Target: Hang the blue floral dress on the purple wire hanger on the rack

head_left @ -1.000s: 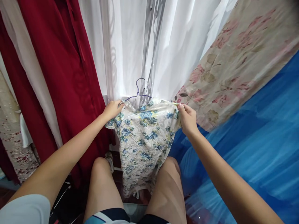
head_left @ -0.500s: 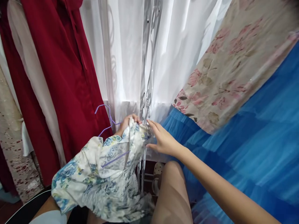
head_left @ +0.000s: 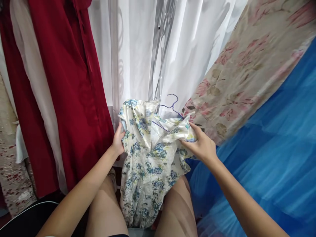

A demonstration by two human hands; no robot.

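A white floral dress (head_left: 158, 168) with blue and yellow flowers and a V-shaped neckline hangs upright between my knees. Inside its shoulders sits a thin purple hanger (head_left: 172, 106), whose hook sticks up above the neckline. My left hand (head_left: 119, 140) is closed on the edge of the dress's left sleeve, with the fingertips partly behind the fabric. At the opposite shoulder, my right hand (head_left: 203, 144) pinches the cloth between thumb and fingers. The hanger's right arm runs under the fabric near that hand.
Dark red dresses (head_left: 66, 92) and a sheer pale garment (head_left: 40, 72) hang at left. White curtain-like fabric (head_left: 135, 59) and a grey metal stand (head_left: 160, 49) are straight ahead. A beige floral garment (head_left: 237, 82) and blue tulle (head_left: 266, 148) crowd the right side.
The dress, bunched and tilted to the left before, now hangs upright and spread out. The hanger has moved right. My left hand has moved to the left sleeve; my right hand now grips the other shoulder.
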